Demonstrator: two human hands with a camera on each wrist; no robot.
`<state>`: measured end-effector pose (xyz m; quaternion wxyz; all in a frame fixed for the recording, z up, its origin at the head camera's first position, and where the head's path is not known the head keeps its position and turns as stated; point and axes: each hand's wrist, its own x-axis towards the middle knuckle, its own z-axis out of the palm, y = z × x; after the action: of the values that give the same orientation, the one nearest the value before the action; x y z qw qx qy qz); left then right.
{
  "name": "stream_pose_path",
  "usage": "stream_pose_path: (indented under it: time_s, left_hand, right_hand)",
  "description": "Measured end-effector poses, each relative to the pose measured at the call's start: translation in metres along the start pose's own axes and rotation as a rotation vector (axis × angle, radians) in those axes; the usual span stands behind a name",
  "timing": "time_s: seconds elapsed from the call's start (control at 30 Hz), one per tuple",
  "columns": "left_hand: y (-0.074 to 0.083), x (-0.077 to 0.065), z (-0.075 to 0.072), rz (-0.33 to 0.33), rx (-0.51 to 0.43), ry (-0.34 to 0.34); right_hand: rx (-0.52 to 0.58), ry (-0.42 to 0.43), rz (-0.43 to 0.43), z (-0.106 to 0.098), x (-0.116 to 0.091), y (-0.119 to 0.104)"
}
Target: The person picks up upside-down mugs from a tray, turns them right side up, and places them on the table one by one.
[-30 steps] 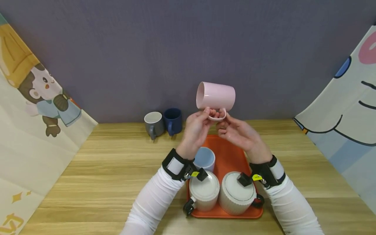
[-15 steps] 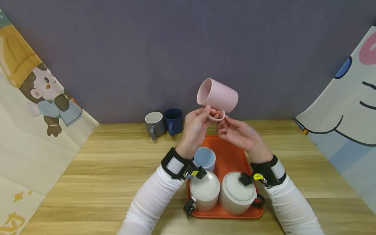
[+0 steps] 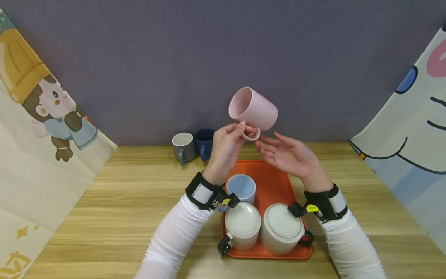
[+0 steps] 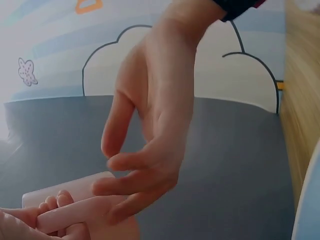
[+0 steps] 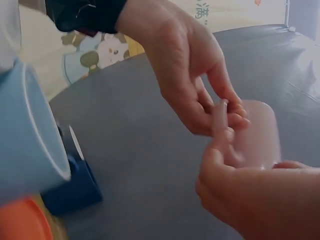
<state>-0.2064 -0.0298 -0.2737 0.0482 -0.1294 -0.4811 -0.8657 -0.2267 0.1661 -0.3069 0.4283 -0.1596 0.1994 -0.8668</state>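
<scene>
A pink mug (image 3: 258, 110) is held up in the air, tilted, its opening toward the upper left and its handle on the near side. My left hand (image 3: 224, 145) grips the handle, fingers through the loop, as the right wrist view shows with the mug (image 5: 257, 132) beyond them. Just right of the handle, my right hand (image 3: 289, 157) has its fingers loosely extended, fingertips close to the mug. The left wrist view shows this right hand (image 4: 160, 130) with its fingers relaxed beside the mug's handle (image 4: 80, 210).
Below the hands lies an orange tray (image 3: 275, 178) bearing a light-blue mug (image 3: 241, 188) and two upside-down whitish ribbed mugs (image 3: 242, 224) with black handles. A grey mug (image 3: 184, 149) and a navy mug (image 3: 204, 143) stand at the table's back, near the grey wall (image 3: 139, 77).
My right hand has come away from the mug's handle to the right, its fingers straightening. The left hand has moved slightly left and up with the mug, tipping its opening higher.
</scene>
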Motion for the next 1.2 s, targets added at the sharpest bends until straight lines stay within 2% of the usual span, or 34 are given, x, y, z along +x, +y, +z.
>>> stream_pose_path:
  time_s: [0.17,0.4,0.5,0.63,0.83,1.03,1.2]
  left_hand:
    - [0.004,0.004,-0.01,0.063,0.053,0.009]
    - [0.008,0.009,-0.026,0.125,0.101,0.04]
    - [0.009,0.011,-0.033,0.143,0.132,0.055]
    - [0.009,0.012,-0.041,0.143,0.167,0.087]
    - [0.005,0.014,-0.057,0.132,0.233,0.132]
    - [-0.001,0.014,-0.069,0.126,0.265,0.157]
    - [-0.009,0.016,-0.079,0.118,0.283,0.182]
  right_hand:
    - [-0.206,0.056,-0.033,0.002,-0.007,-0.008]
    - [-0.55,0.17,-0.172,-0.002,-0.02,-0.016]
    - [-0.736,0.265,-0.254,-0.002,-0.025,-0.016]
    - [-1.005,0.433,-0.344,-0.002,-0.026,-0.014]
    - [-1.403,0.67,-0.379,-0.014,-0.026,-0.008]
    - [-1.651,0.801,-0.401,-0.03,-0.03,-0.002]
    - [-1.779,0.838,-0.442,-0.043,-0.034,0.002]
